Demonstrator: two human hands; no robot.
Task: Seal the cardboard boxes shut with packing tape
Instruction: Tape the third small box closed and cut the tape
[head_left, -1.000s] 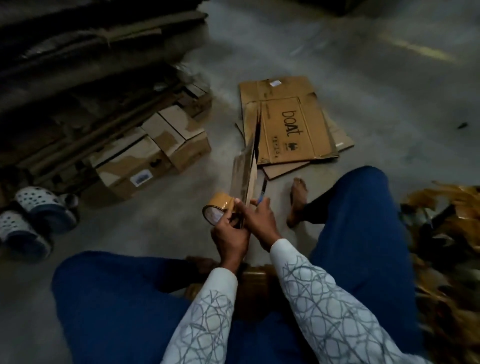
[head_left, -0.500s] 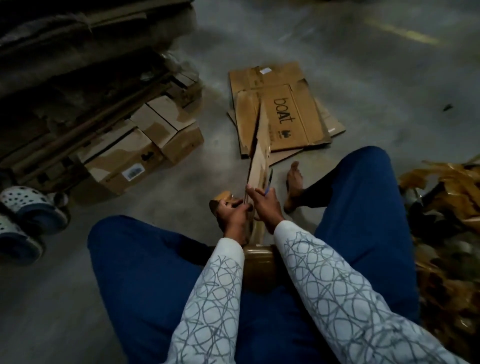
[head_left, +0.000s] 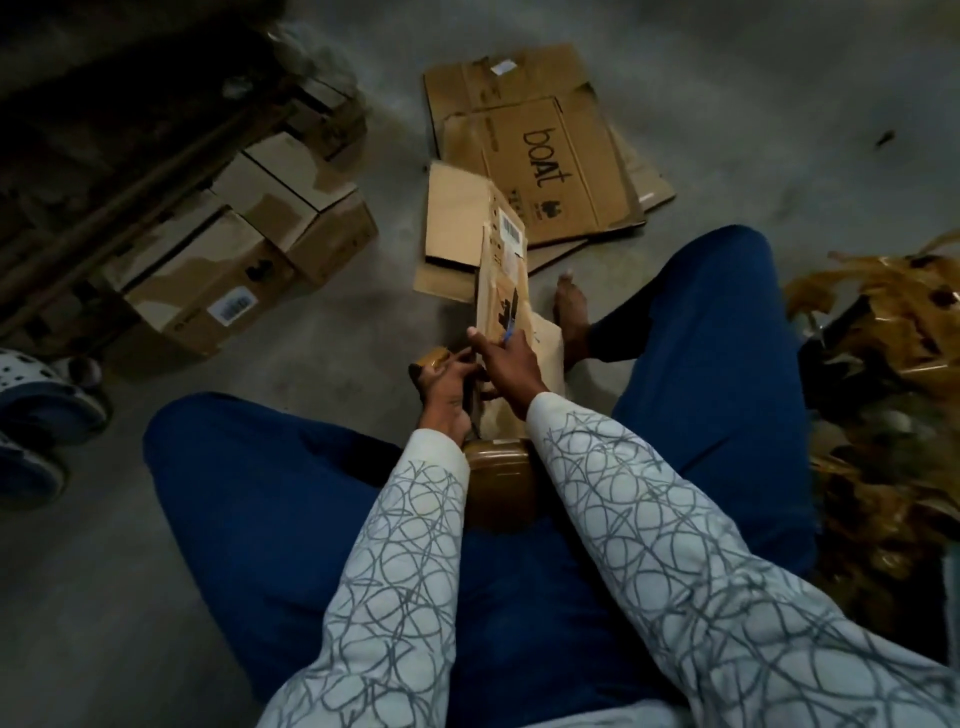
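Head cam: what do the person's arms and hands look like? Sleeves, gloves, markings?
The left sleeve and right sleeve are long, whitish, with grey scribbled loop lines, down to the wrists. The left hand and right hand are bare: no gloves, no watch visible.

Sitting on the floor, my left grip curls round the brown tape roll. My right grip rests on a folded cardboard box, pinching a slim blue tool, possibly a cutter. Beyond lies a flattened boAt carton.
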